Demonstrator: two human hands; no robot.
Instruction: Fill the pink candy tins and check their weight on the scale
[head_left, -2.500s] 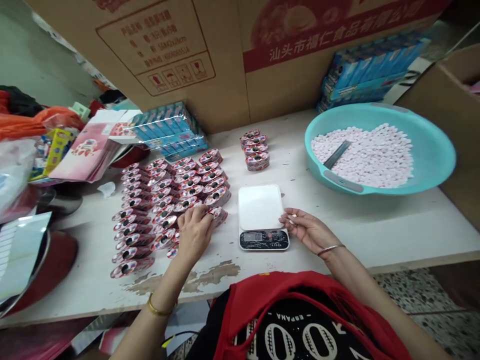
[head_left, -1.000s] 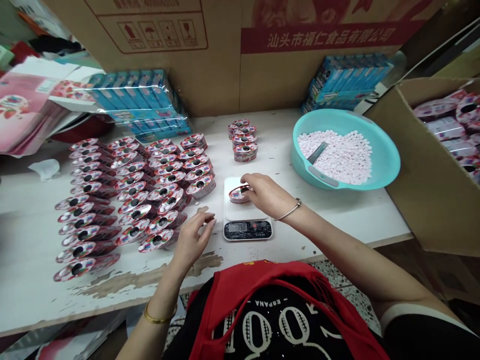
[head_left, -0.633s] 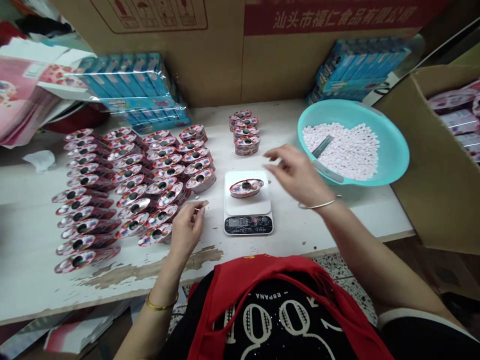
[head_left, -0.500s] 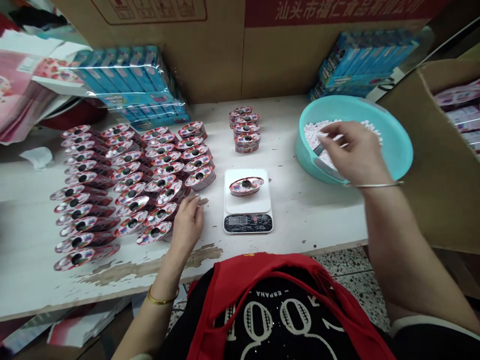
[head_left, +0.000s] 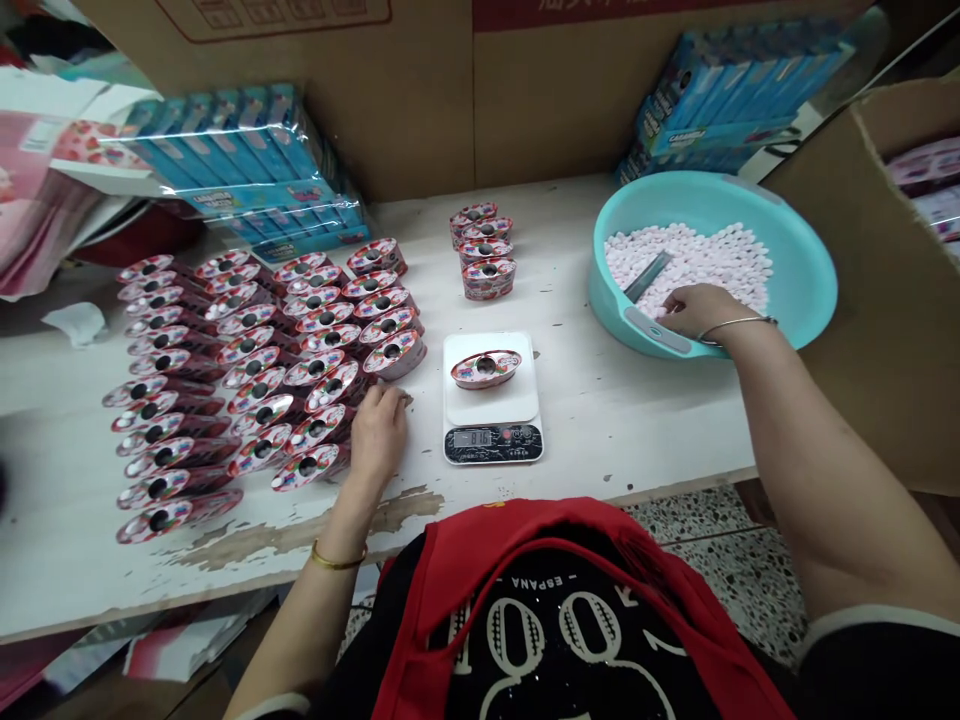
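Note:
My right hand [head_left: 697, 308] dips into the turquoise bowl [head_left: 806, 270], its fingers closed in the small pale-pink candies [head_left: 720, 250]; the fingertips are partly buried. A grey scoop-like tool [head_left: 649, 277] lies in the candies beside it. My left hand [head_left: 377, 432] rests on the table with curled fingers, close to the rows of red-and-pink oval boxes [head_left: 259, 380]; its fingertips are hidden. Between my hands, one oval box [head_left: 486, 368] with a round dark hole in its top lies on a white digital scale [head_left: 491, 408]. The display appears to read 81.6.
A short column of oval boxes [head_left: 487, 277] stands behind the scale. Blue packs in clear wrap stand at the back left [head_left: 232, 160] and back right [head_left: 720, 95]. A tall cardboard panel [head_left: 420, 110] forms the back; an open carton [head_left: 855, 400] stands right.
My right hand has moved down into the candies and let go of the grey tool. The scale's reading has risen from about 79.0. My left hand stays near the boxes.

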